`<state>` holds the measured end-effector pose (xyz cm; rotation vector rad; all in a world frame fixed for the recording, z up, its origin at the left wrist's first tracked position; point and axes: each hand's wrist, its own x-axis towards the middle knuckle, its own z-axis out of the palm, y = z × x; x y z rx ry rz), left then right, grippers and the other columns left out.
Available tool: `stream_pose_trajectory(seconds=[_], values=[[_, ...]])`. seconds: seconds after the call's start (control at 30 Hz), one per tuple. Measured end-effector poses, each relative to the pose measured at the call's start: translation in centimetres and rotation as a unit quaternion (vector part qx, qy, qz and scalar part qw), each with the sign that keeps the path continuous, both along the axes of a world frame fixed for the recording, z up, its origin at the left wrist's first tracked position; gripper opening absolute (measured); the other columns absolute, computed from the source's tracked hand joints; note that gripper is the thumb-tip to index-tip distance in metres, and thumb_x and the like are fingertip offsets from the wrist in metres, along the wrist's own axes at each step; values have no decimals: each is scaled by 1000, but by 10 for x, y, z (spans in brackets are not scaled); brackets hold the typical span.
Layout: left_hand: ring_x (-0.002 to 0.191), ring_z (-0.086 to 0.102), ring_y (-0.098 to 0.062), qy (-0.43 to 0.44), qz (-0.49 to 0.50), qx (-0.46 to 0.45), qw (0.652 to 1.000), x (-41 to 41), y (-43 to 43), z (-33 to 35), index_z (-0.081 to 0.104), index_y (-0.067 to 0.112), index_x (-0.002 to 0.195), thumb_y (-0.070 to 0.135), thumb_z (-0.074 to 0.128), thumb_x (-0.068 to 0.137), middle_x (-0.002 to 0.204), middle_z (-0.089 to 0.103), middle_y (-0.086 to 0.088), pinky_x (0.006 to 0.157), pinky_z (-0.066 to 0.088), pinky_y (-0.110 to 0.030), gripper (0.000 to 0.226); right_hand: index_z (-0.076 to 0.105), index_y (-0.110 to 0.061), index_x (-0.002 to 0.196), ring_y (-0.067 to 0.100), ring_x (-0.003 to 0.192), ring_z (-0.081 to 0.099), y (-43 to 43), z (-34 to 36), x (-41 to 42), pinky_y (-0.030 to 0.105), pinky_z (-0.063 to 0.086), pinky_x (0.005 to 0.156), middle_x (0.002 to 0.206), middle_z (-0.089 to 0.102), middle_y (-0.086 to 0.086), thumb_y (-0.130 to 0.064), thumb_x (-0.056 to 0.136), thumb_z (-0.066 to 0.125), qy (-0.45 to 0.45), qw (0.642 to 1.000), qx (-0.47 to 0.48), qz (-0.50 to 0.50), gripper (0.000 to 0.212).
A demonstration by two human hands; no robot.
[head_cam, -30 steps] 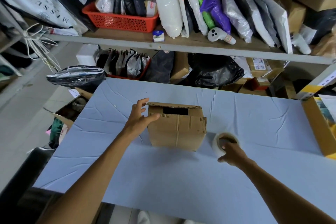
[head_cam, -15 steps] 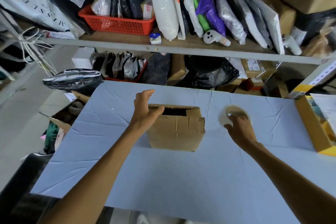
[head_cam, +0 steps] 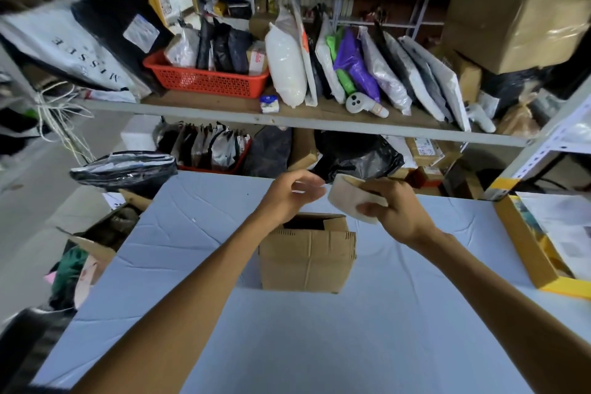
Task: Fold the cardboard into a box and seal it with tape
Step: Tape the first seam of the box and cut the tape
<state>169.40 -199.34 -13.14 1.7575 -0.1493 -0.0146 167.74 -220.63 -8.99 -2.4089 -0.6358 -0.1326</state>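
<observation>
A shiny black plastic bag (head_cam: 124,169) lies at the far left corner of your table (head_cam: 287,345), which is covered in pale blue. Behind it, a red basket (head_cam: 204,80) of packets sits on the shelf (head_cam: 224,113).

Your left hand (head_cam: 287,198) is raised above the table's middle, fingers loosely curved and reaching right toward the tape roll. The fingertips are blurred, so you cannot tell whether they pinch a tape end.

Just below both hands, the cardboard box (head_cam: 307,253) stands upright on the table. Its top flaps are only partly folded in, with a dark gap showing, and neither hand touches it.

Your right hand (head_cam: 396,214) grips the tape roll (head_cam: 351,201) in the air above the box's right side, thumb on its outer face and fingers curled round it.

A yellow-edged tray (head_cam: 527,253) holding papers sits at the table's right edge
</observation>
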Motion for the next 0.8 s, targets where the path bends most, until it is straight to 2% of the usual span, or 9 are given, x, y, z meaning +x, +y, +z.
stream_pose_trajectory(seconds=[0.07, 0.13, 0.2, 0.3, 0.4, 0.5, 0.6, 0.7, 0.8], values=[[81, 64, -8, -35, 15, 31, 999, 0, 7, 0, 69, 13, 84, 8, 69, 84, 84, 67, 3, 79, 52, -21, 5, 54, -14, 64, 9, 55, 40, 5, 0, 1, 27, 29, 51, 59, 46, -6, -21, 69, 57, 11, 1000, 2, 9, 8], [81, 65, -12, -34, 8, 47, 998, -1, 13, 1, 68, 21, 80, 17, 70, 85, 81, 69, 3, 80, 53, -27, 6, 61, -8, 69, 12, 59, 45, 8, -3, 3, 28, 32, 54, 64, 52, -1, -22, 69, 57, 19, 1000, -2, 8, 14], [83, 67, -16, -2, 0, 42, 999, -2, 16, 3, 68, 20, 83, 22, 69, 85, 82, 70, 0, 80, 55, -30, 3, 66, -3, 77, 21, 64, 49, 10, -4, 6, 29, 36, 55, 71, 59, 7, -24, 69, 57, 24, 1000, -12, 6, 24], [87, 67, -19, 30, -10, 37, 999, -3, 15, 6, 66, 16, 87, 24, 70, 85, 86, 67, -2, 82, 57, -33, 9, 69, -1, 86, 26, 70, 53, 13, -1, 6, 33, 42, 59, 78, 63, 12, -25, 69, 57, 20, 999, -28, 9, 32], [81, 62, -18, 28, 11, 23, 999, -3, 14, 8, 64, 15, 79, 9, 73, 81, 82, 64, -3, 79, 57, -39, 11, 70, -2, 91, 27, 72, 52, 17, 3, 6, 34, 41, 60, 80, 62, 11, -25, 72, 59, 26, 999, -30, 13, 32], [77, 62, -27, 65, 27, -12, 997, 0, 17, 7, 64, 9, 76, -10, 65, 80, 76, 63, -10, 82, 52, -46, 20, 70, -4, 104, 28, 82, 55, 21, 1, 8, 36, 45, 67, 91, 65, 11, -12, 80, 67, 33, 997, -63, 3, 26], [68, 66, -23, 107, 57, -26, 992, -1, 18, 6, 66, 4, 80, -13, 61, 81, 64, 65, -8, 75, 52, -36, 17, 65, -10, 120, 28, 95, 60, 22, -5, 10, 36, 52, 73, 107, 67, 9, -12, 80, 69, 26, 994, -110, 2, 41], [73, 68, -14, 55, 73, 76, 993, -8, 22, 7, 70, 3, 88, -5, 68, 81, 74, 69, -5, 69, 55, -22, 11, 69, -10, 108, 26, 83, 62, 20, -7, 14, 34, 51, 63, 95, 68, 9, -28, 80, 71, 11, 989, -147, 7, 32], [76, 69, -12, 4, 93, 107, 990, -18, 25, 13, 71, 6, 84, -2, 69, 81, 79, 71, -4, 67, 56, -17, 9, 60, -8, 76, 25, 65, 55, 20, -4, 19, 28, 33, 48, 73, 58, 7, -44, 80, 68, 2, 981, -182, -63, 38]])
